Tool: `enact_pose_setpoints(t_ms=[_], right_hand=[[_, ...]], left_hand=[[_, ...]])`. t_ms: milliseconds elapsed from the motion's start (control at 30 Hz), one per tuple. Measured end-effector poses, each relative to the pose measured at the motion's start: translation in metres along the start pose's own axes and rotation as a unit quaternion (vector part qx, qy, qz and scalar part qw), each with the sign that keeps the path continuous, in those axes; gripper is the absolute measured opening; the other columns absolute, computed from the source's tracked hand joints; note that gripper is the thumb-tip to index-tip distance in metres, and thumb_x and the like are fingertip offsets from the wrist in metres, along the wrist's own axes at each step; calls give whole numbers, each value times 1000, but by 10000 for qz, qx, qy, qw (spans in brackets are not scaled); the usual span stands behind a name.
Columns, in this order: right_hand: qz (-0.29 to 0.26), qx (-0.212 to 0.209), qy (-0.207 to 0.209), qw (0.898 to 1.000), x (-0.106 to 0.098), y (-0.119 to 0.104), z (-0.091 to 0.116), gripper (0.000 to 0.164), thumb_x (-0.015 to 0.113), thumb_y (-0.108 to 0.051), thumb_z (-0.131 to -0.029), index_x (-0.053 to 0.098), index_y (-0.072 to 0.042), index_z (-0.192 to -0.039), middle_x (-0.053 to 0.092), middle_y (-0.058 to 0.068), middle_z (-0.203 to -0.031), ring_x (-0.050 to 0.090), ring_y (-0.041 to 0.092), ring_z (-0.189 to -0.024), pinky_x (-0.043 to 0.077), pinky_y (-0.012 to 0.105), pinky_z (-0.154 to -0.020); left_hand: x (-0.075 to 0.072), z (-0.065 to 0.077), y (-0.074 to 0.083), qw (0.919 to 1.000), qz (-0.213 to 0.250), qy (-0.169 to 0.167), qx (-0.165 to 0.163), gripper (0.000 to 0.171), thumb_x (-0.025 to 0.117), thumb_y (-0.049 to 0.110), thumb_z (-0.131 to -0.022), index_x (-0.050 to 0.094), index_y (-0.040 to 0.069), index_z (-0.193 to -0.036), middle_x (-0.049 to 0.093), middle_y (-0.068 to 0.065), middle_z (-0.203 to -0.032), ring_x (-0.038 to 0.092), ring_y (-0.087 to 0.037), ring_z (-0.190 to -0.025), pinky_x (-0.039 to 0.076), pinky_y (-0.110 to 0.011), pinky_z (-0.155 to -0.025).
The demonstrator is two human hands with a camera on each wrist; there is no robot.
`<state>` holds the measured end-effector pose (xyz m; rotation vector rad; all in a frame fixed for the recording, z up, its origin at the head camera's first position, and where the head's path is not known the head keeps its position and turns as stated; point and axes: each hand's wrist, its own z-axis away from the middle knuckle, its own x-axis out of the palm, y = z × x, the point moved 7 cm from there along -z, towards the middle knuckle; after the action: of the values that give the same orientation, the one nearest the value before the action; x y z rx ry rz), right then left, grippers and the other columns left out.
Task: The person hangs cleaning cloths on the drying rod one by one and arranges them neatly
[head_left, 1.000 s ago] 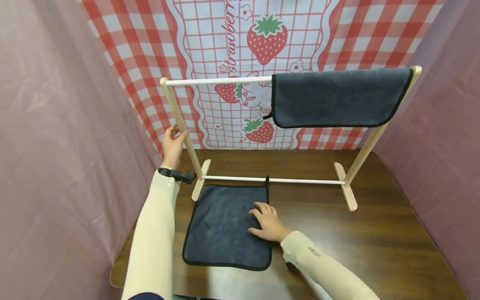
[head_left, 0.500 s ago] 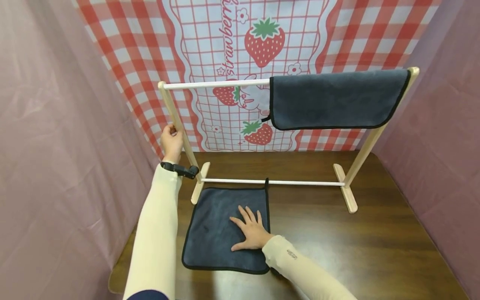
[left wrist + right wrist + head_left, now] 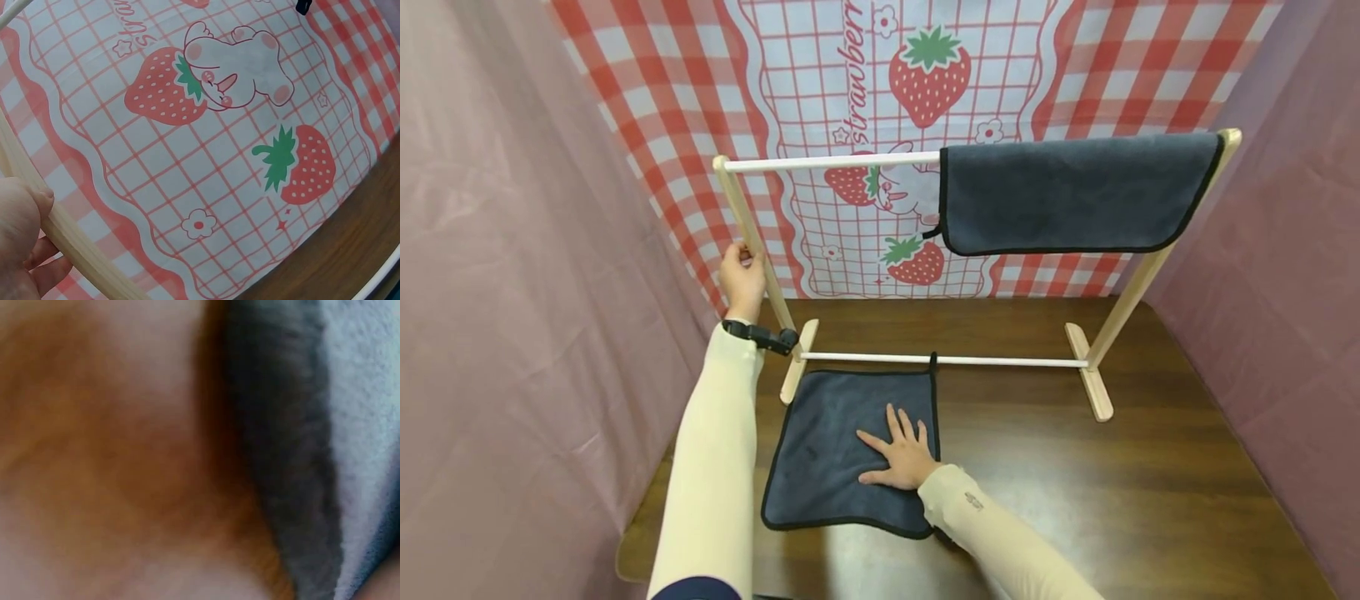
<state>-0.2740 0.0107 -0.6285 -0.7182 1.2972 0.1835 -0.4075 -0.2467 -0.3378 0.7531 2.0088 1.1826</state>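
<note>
My left hand grips the left wooden post of a drying rack about halfway up. Up close in the left wrist view, thumb and fingers bend around that post. On the table, a dark grey towel with black trim lies flat before the rack's left half. Spread fingers of my right hand press on its right part. Its front edge bows up slightly off a straight line. A blurred close-up in the right wrist view has the towel's black border beside grey pile.
A second grey towel hangs over the right half of the rack's white top bar. The low white bar runs just behind the flat towel. A strawberry-print cloth hangs behind; pink curtains flank the brown table.
My right hand has moved left onto the flat towel, and its bent fingers have spread out. The towel's front edge has become wavier. My left hand's fingers have curled closer around the post.
</note>
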Motion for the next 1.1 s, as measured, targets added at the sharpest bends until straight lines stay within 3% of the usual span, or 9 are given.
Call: enact_pose_setpoints(t_ms=[233,567,700,933,1100], right_hand=[[-36,317,451,9985,-3,12,-5,63,51,-62,-95,43,-35,-151,3,28,-162,24,43,-140,31,60,-98],[1,495,1485,9877,-26,19,-7,45,64,-34,-97,60,-20,-139,37,23,-148,43,39,-106,35,44,-72],[15,557,1673,9843,-34,22,-7,43,67,-25,-95,63,-13,-136,46,17,-141,46,35,-100,35,38,-68],[-746,376,1910,9780,-45,26,-3,41,68,-3,-91,65,-6,-132,51,19,-137,49,42,-103,41,49,-75],[-905,137,2370,9672,-46,31,2,44,66,7,-85,69,-6,-127,56,17,-128,51,39,-96,44,50,-76]], left_hand=[[-1,0,-2,10000,8,-11,-19,25,61,0,-95,61,-9,-118,65,-26,-113,65,-38,-101,55,-44,-89],[1,-2,0,9999,89,-82,40,25,61,0,-95,61,-10,-118,64,-27,-113,65,-39,-102,55,-43,-90],[1,-3,-1,9999,122,-84,73,25,61,-2,-95,60,-11,-118,63,-27,-114,65,-39,-102,55,-44,-90],[0,-3,-1,9998,144,-52,109,24,61,-2,-95,60,-11,-117,63,-28,-112,65,-40,-102,55,-45,-90],[1,-2,-4,9998,126,-112,83,25,61,-1,-96,59,-11,-119,62,-28,-113,65,-40,-103,55,-45,-90]])
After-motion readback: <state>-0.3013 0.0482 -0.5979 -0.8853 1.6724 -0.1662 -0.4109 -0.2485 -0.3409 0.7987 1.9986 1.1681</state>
